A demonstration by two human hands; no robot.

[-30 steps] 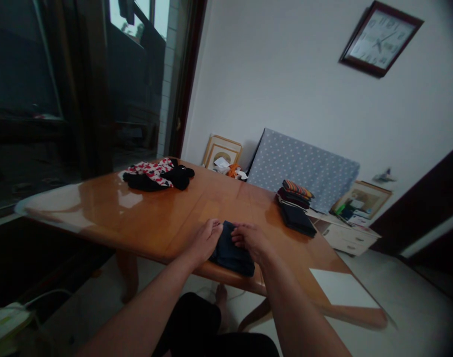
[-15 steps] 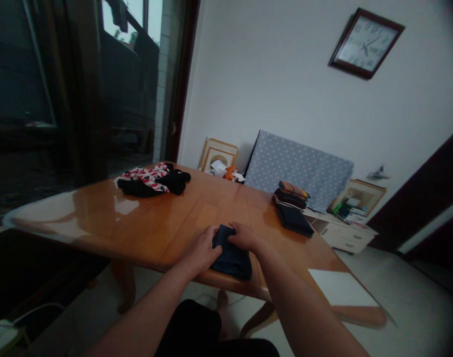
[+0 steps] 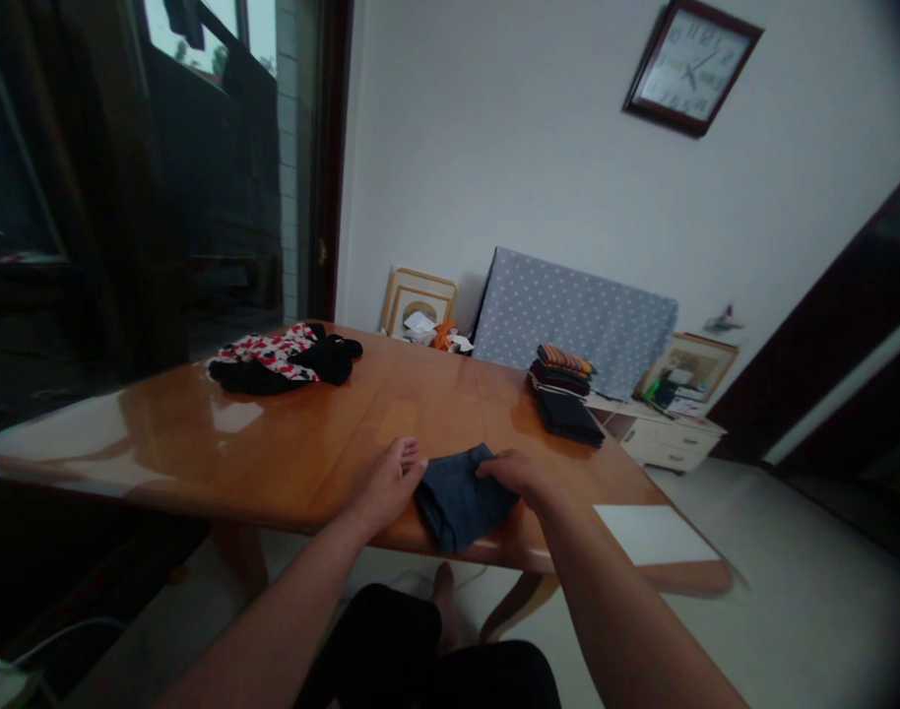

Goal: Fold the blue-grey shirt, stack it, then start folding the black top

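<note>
A folded dark blue cloth [image 3: 459,498] lies at the near edge of the wooden table [image 3: 288,433]. My left hand [image 3: 388,483] rests flat beside its left edge, fingers stretched out and touching the cloth. My right hand [image 3: 515,474] is curled over the cloth's far right corner, pinching it. Both forearms reach in from the bottom of the view.
A stack of folded clothes [image 3: 564,393] with a striped piece on top sits at the table's far right. A heap of red-and-white and black clothes [image 3: 284,356] lies at the far left. A white sheet [image 3: 653,534] is at the right corner. Picture frames lean on the wall.
The cloth has been spread wider and flatter on the table. My left hand slid off it to its left edge and my right hand moved right along it. The view shifted right.
</note>
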